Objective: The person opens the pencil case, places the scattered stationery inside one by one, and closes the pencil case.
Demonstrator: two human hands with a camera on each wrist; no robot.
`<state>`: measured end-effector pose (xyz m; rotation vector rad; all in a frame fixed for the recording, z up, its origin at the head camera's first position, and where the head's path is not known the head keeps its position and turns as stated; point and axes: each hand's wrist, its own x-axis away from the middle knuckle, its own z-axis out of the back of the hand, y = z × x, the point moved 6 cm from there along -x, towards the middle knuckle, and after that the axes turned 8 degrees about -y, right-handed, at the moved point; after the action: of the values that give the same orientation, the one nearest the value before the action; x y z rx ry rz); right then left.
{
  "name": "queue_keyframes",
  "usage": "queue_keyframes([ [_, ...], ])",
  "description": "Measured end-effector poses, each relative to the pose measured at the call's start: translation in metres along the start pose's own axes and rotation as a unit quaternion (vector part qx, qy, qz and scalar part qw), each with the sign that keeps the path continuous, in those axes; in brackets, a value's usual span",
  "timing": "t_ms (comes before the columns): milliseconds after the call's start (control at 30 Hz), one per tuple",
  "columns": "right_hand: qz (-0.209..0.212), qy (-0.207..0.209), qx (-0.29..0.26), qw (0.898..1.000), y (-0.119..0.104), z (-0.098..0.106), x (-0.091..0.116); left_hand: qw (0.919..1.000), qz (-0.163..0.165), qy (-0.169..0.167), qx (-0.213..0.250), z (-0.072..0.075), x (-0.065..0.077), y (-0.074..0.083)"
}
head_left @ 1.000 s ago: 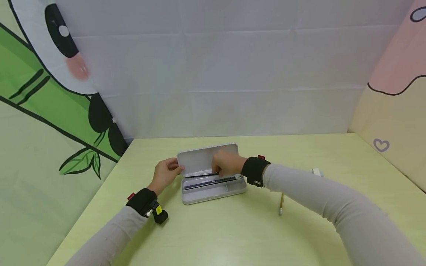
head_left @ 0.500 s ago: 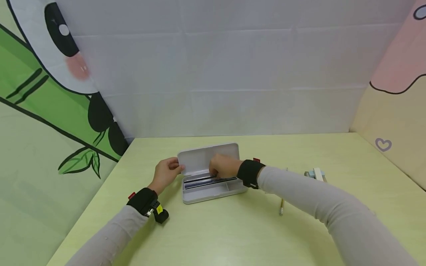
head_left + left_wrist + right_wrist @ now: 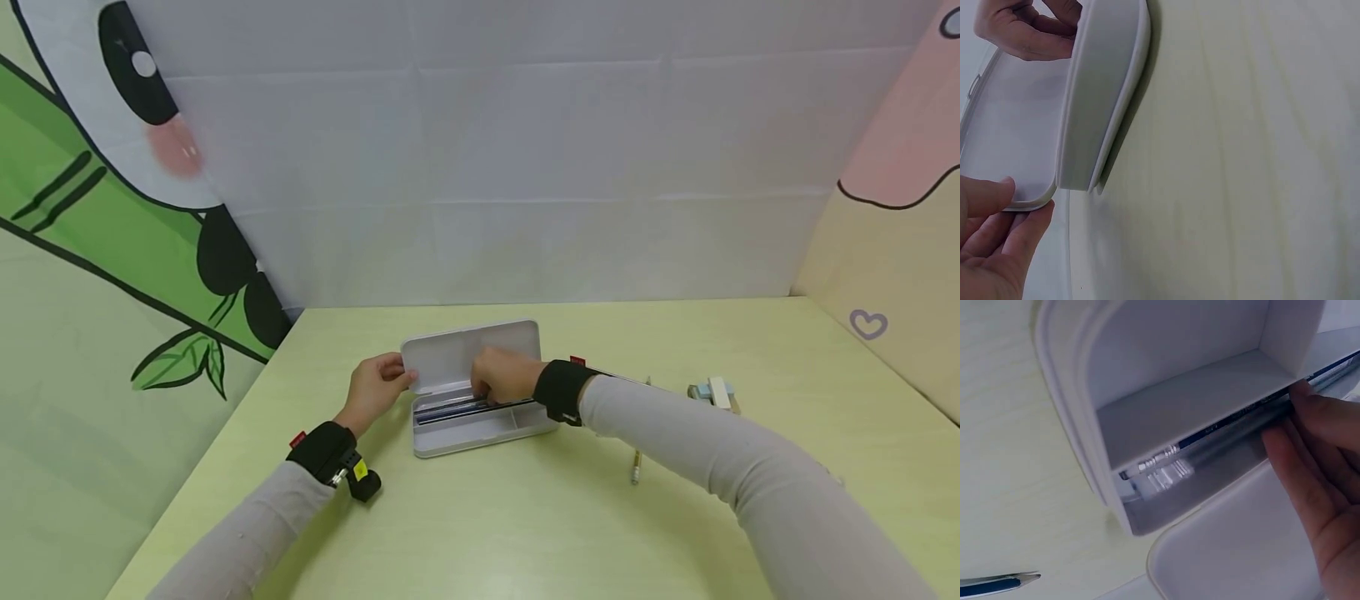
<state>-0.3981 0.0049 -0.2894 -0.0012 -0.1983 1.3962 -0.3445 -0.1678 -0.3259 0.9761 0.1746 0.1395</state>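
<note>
A white pencil case (image 3: 468, 446) stands on the table with its lid (image 3: 435, 362) raised. My left hand (image 3: 375, 392) pinches the lid's left corner, thumb (image 3: 988, 195) on the inner face and fingers behind. Over the long compartment, my right hand (image 3: 506, 375) reaches into the case. In the right wrist view, its thumb and fingers pinch a blurred grey pencil (image 3: 1222, 444). A dark blue pencil (image 3: 1210, 429) with a silver ferrule lies alongside it against the divider. The right hand hides part of both pencils in the head view.
A yellowish pencil (image 3: 636, 467) lies partly under the right forearm. Farther right sit a white block (image 3: 718, 392) and a light blue item (image 3: 699, 391). In the right wrist view, a sharpened blue pencil (image 3: 997, 584) lies beside the case. A pale wall stands behind the table (image 3: 480, 533).
My right hand has shifted slightly left and settled over the case, and its forearm has uncovered the white block and light blue item. The left hand keeps its hold on the lid.
</note>
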Motion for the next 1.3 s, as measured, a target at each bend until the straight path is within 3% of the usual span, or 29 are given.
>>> queue_keyframes([
  [400,-0.004,-0.004,-0.009,1.000,0.002,0.005,0.008,0.9999,-0.002,-0.012,-0.002,-0.001,0.002,-0.001],
  [533,-0.012,0.016,-0.026,0.999,0.008,0.018,0.019,0.9994,-0.004,-0.012,-0.032,0.010,0.006,0.000],
  [667,-0.038,0.031,-0.034,0.998,0.024,0.028,0.040,0.9982,-0.006,-0.010,-0.059,0.020,0.007,0.001],
  [800,-0.065,0.037,-0.038,0.996,0.046,0.028,0.072,0.9980,-0.010,-0.020,-0.059,0.018,0.005,0.004],
  [967,-0.069,0.048,-0.044,0.995,0.064,0.022,0.102,0.9980,-0.014,-0.019,-0.059,0.019,0.006,0.005],
  [1300,-0.108,0.059,-0.042,0.992,0.081,0.015,0.135,0.9980,-0.018,-0.017,-0.058,0.018,0.007,0.009],
])
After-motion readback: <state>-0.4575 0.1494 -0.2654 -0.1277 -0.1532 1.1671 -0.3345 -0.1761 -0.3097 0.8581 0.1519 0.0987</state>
